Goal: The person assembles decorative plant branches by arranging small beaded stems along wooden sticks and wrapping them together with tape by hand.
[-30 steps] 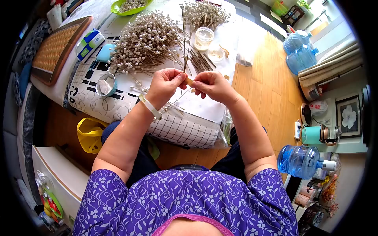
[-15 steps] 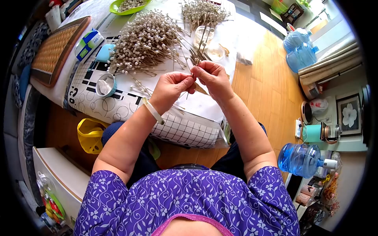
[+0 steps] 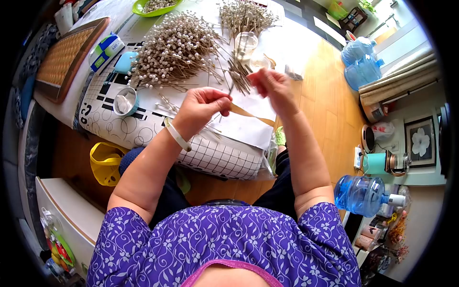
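My left hand (image 3: 202,109), wearing a pale band on the wrist, is closed in a pinch over the near edge of the table. A thin dark stem (image 3: 231,88) sticks up from its fingertips. Beside those fingertips a brown strip (image 3: 251,115) runs right across white paper. My right hand (image 3: 275,90) is raised apart from the left and smeared by motion, so its fingers are unclear. A pile of bare brown sticks (image 3: 239,76) lies just beyond the hands. Left of it spreads a large heap of white-beaded stems (image 3: 174,50), with a few loose beaded stems (image 3: 167,106) nearer me.
Another beaded bunch (image 3: 246,18) stands at the back beside a clear jar (image 3: 246,43). Leftward are a small blue-rimmed tin (image 3: 126,102), a tissue pack (image 3: 106,52) and a green bowl (image 3: 155,5). A yellow bag (image 3: 106,165) is below the table edge. Water bottles (image 3: 361,195) stand right.
My right hand has pulled away from the left, moving right and slightly up. My left hand has shifted a little left and down, still pinched. More of the brown strip shows.
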Available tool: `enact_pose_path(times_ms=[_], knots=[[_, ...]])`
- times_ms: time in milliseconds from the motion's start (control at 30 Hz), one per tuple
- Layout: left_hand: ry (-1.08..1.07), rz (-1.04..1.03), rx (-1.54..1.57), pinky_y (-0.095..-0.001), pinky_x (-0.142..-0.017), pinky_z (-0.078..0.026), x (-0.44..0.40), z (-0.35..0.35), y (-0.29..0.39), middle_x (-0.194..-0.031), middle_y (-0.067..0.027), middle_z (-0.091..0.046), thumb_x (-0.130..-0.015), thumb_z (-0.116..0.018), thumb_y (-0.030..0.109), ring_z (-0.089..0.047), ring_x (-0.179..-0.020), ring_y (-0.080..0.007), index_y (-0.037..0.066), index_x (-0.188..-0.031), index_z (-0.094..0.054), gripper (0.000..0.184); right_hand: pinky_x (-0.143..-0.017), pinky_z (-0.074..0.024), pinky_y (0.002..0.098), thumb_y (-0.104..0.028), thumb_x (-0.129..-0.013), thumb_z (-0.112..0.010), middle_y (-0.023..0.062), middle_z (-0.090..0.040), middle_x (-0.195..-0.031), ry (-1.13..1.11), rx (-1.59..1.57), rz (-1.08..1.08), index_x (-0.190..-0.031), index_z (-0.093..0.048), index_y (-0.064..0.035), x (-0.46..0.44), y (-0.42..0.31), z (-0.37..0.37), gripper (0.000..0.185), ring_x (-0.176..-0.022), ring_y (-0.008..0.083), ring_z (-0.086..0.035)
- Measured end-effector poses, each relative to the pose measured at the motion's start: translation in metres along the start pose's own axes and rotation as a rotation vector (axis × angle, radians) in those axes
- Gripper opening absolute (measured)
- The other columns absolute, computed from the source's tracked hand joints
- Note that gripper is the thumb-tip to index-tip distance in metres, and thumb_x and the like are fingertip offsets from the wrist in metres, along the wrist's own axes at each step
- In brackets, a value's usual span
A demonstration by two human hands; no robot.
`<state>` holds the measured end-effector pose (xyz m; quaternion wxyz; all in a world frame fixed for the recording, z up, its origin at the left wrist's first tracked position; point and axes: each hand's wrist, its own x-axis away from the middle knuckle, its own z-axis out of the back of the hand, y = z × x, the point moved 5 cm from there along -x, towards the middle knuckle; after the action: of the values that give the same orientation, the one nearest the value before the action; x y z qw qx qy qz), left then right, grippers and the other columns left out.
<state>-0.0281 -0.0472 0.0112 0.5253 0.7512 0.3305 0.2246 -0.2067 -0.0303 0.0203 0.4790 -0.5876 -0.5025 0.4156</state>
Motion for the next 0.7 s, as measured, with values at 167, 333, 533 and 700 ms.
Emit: enact_pose_path(times_ms=[167, 333, 533, 700], knots=[[-0.31, 0.126, -0.043, -0.0215, -0.063, -0.047, 0.049, -0.076, -0.019, -0.073, -0.0049, -0.061, -0.079, -0.057, -0.001, -0.056, -0.068, -0.0083, -0.003, -0.086, -0.06, 0.008, -0.041, -0.0321, 0.0163, -0.022, -0.086, -0.053, -0.0004, -0.053, -0.058, 0.112, 0.397, 0.03, -0.078, -0.062, -0.0021, -0.007, 0.014, 0.025, 0.023, -0.045, 0.0034, -0.04], [-0.404, 0.053, -0.135, -0.0221, -0.064, -0.047, 0.057, -0.08, -0.008, -0.075, -0.0057, -0.061, -0.079, -0.057, -0.002, -0.056, -0.067, -0.0086, -0.004, -0.086, -0.059, 0.008, -0.052, -0.0422, 0.0195, -0.008, -0.082, -0.055, 0.0004, -0.057, -0.064, 0.041, 0.594, 0.133, -0.09, -0.062, 0.0012, -0.015, 0.034, -0.007, 0.014, -0.058, 0.006, -0.05], [-0.437, 0.045, -0.067, -0.0225, -0.064, -0.047, 0.061, -0.086, -0.009, -0.076, -0.0072, -0.062, -0.078, -0.059, 0.0, -0.057, -0.068, -0.0099, -0.004, -0.085, -0.06, 0.008, -0.055, -0.044, 0.0258, -0.011, -0.072, -0.065, 0.0087, -0.06, -0.063, -0.113, 0.858, 0.162, -0.078, -0.064, -0.0027, -0.022, 0.027, -0.038, 0.011, -0.055, 0.0125, -0.053], [-0.528, 0.002, -0.09, -0.0238, -0.064, -0.046, 0.069, -0.09, -0.006, -0.077, -0.0102, -0.063, -0.076, -0.061, 0.003, -0.059, -0.071, -0.0115, -0.004, -0.083, -0.06, 0.01, -0.06, -0.0469, 0.0309, -0.013, -0.073, -0.062, 0.0079, -0.062, -0.073, -0.441, 1.015, 0.369, -0.078, -0.064, -0.0054, 0.005, 0.017, -0.081, 0.009, -0.064, 0.022, -0.059]])
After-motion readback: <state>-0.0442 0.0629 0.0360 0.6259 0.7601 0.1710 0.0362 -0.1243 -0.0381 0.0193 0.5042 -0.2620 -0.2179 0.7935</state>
